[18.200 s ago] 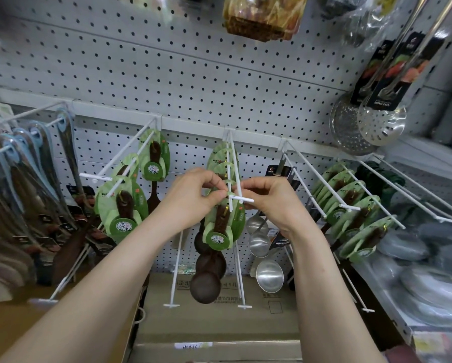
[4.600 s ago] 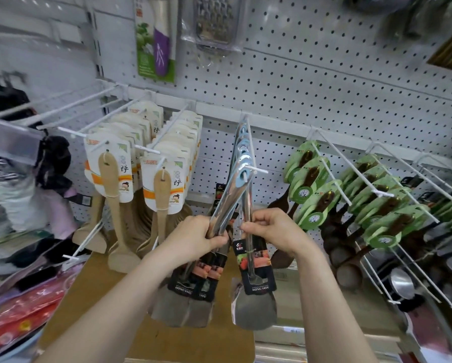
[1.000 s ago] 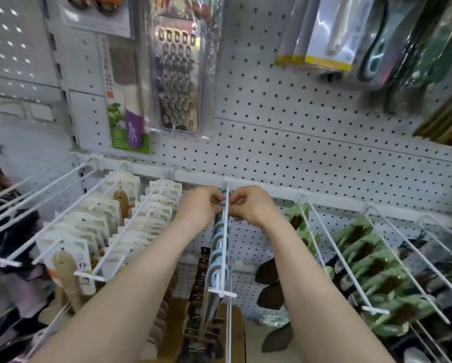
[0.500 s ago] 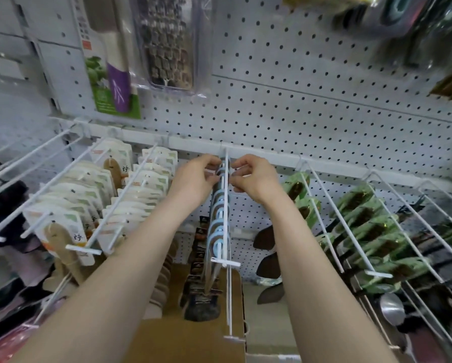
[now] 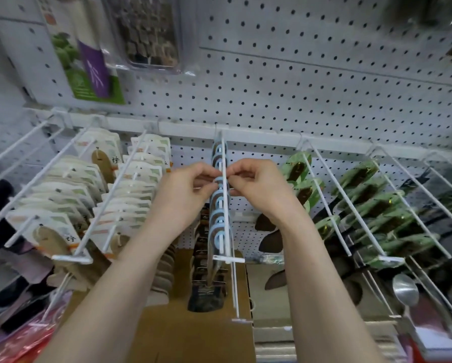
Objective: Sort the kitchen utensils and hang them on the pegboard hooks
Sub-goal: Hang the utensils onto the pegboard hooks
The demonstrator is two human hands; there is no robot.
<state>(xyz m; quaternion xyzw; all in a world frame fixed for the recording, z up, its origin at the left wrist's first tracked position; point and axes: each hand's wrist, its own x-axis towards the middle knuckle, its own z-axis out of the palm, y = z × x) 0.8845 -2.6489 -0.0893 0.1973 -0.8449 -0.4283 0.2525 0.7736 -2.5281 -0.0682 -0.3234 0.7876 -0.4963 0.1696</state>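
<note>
Pinching the blue-looped spatula handle (image 5: 219,181) between curled fingertips, left hand (image 5: 179,197) and right hand (image 5: 263,191) flank it equally; it hangs midway along the centre hook (image 5: 229,239), long axis dropping below the fingers, the pegboard (image 5: 298,87) beyond.

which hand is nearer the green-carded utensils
Right. The right hand is just left of the green-carded utensils; the left hand is farther left, across the blue-tipped spatulas both pinch.

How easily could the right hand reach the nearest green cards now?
Probably yes: the green cards hang just beside the right hand, nothing between, though its fingers now pinch a blue tab.
</note>
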